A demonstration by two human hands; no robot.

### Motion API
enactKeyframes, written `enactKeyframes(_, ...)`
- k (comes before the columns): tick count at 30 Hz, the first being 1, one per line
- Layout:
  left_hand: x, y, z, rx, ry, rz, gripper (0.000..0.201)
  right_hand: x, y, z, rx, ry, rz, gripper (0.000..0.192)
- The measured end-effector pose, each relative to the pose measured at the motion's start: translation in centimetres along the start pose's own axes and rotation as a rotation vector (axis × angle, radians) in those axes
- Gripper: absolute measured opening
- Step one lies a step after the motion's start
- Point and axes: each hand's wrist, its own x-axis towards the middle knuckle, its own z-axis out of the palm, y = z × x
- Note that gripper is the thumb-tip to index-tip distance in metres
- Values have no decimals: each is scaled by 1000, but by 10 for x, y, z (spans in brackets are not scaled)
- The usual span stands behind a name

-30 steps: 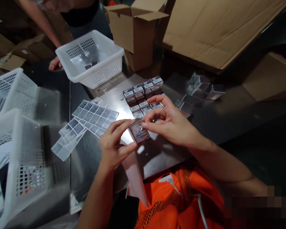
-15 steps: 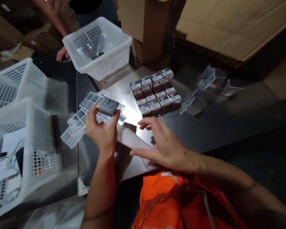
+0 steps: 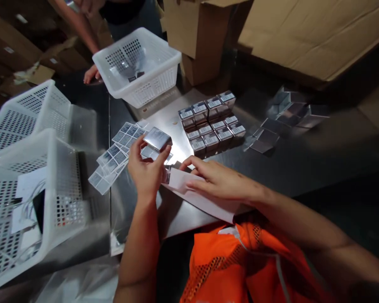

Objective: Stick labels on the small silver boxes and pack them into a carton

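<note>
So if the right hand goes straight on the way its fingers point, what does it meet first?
Probably the left hand: the right hand lies on the white sheet, fingers pointing left toward it. Depth is unclear.

Silver, white, orange
A shiny silver small box (image 3: pixel 158 139) over grey-printed white label sheets (image 3: pixel 118 155); white perforated plastic baskets (image 3: pixel 139 67); orange mesh vest (image 3: pixel 240 269); brown cardboard boxes (image 3: pixel 196 33).
</note>
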Motion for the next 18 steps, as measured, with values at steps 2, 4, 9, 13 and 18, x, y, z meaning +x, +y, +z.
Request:
enactKeyframes(2,-3,0,2,56,45,58,55,3,-2,2,-37,111,-49,48)
enactKeyframes(4,-5,2,3,82,84,108,57,8,-6,3,-40,206,-71,65)
enactKeyframes(9,-10,6,4,79,103,185,57,19,-18,-4,75,46,4,72)
enactKeyframes(13,-13,9,5,22,91,143,58,25,-18,0,37,264,37,31)
enactKeyframes(18,-9,3,7,-181,-13,-101,56,25,-7,20,-371,528,-231,10)
